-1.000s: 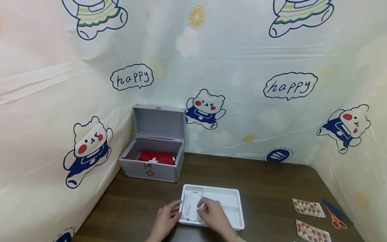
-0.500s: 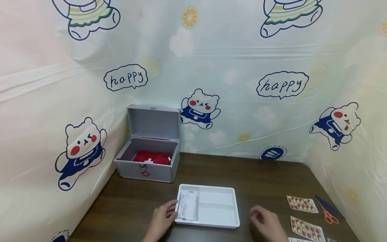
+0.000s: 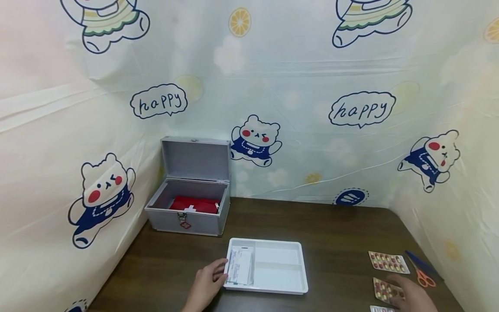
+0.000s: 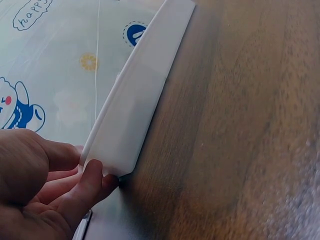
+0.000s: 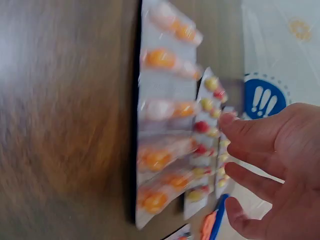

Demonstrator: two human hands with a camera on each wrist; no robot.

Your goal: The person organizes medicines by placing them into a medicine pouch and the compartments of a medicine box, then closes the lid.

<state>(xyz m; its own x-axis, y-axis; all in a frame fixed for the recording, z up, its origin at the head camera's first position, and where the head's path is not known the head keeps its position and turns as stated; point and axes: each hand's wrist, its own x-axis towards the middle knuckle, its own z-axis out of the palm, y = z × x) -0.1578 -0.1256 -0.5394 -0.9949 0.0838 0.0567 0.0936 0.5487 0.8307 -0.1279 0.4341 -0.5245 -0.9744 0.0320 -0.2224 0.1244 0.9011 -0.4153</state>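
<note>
My left hand (image 3: 205,281) is at the left side of a white divided tray (image 3: 278,277); in the left wrist view its thumb and fingers grip a corner of the rim. A flat clear packet with a printed white label (image 3: 240,265) lies in the tray's left compartment. At the right, my right hand (image 3: 411,295) is over the middle blister pack of red and yellow capsules (image 3: 381,289), partly covering it. In the right wrist view its fingers are spread, holding nothing, beside that pack (image 5: 202,145). A blister pack of orange capsules (image 5: 167,107) is closer to that camera.
Another capsule blister pack (image 3: 389,262) lies farther back on the dark wooden table (image 3: 331,242). Orange-handled scissors (image 3: 426,280) with a blue part lie at the right edge. An open grey case (image 3: 202,225) holding a red pouch with a white cross (image 3: 195,203) stands back left.
My right hand has left the packet in the tray and moved right to the blister packs. My left hand has stayed at the tray's left side. The head view has turned slightly right.
</note>
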